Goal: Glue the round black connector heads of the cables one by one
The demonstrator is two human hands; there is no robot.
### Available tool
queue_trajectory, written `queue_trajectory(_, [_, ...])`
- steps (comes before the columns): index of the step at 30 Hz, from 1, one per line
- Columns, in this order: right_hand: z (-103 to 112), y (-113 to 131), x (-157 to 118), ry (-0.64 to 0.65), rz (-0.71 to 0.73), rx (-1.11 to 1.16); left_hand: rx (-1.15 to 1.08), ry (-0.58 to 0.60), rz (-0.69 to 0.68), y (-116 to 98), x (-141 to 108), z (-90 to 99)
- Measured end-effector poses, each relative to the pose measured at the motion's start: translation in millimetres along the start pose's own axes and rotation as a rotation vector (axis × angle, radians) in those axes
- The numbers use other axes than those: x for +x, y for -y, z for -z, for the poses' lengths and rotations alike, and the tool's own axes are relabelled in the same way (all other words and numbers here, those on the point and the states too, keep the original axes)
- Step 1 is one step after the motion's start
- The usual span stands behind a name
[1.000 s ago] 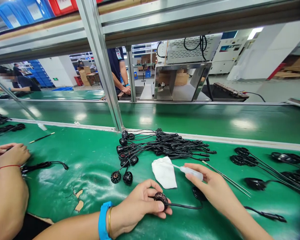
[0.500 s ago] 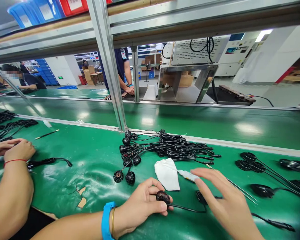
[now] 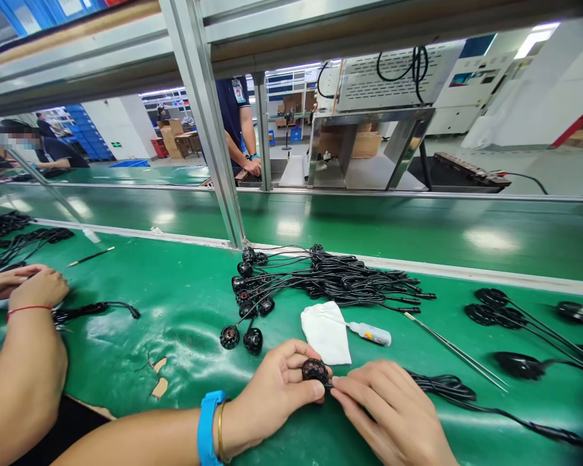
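Near the front of the green mat, my left hand holds a round black cable head between thumb and fingers. My right hand pinches the black cable just beside that head. The cable's bundled length comes out to the right of my right hand and ends in a plug on the mat. Beyond my hands lie a white cloth and a small glue-like bottle, its nozzle touching the cloth. A pile of black cables with round heads sits behind them.
Metal tweezers lie right of the bottle. More black cables are at the right. A co-worker's hands are at the left. A metal post rises behind the mat, beside a green conveyor. Another person stands beyond it.
My right hand has moved from above the bottle down and left to the cable beside the round head, and its fingers have closed. The bottle is now uncovered. The camera view has shifted slightly.
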State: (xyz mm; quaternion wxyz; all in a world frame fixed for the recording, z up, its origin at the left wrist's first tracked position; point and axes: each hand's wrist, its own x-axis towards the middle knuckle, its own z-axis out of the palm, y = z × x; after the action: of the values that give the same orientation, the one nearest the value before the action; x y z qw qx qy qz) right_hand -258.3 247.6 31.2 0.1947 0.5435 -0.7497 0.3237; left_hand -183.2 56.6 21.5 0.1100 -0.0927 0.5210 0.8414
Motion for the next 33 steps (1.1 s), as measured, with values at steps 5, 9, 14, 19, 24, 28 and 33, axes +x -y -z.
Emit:
queue_trajectory(5, [-1, 3, 3, -0.019, -0.015, -0.018, -0.032, 0.005, 0.003, 1, 0, -0.5])
queue_trajectory(9, [-3, 4, 3, -0.038, -0.018, -0.022, -0.029, -0.019, 0.005, 2, 1, -1.2])
queue_trajectory(14, [-5, 5, 3, -0.032, -0.016, -0.023, -0.042, -0.029, 0.003, 3, 1, -2.7])
queue_trajectory(19, [-9, 7, 2, -0.036, -0.014, -0.001, 0.027, -0.044, -0.012, 3, 1, -2.9])
queue_trajectory(24, [-13, 8, -3, -0.039, -0.026, 0.024, 0.163, -0.082, -0.051, -2, -1, -5.9])
queue_trajectory(28, [-12, 10, -2, -0.055, -0.042, 0.048, 0.294, -0.102, -0.127, -6, -6, -10.6])
queue_trajectory(33, [-8, 14, 5, -0.101, -0.048, 0.06, 0.506, -0.166, -0.301, 0, -14, -13.9])
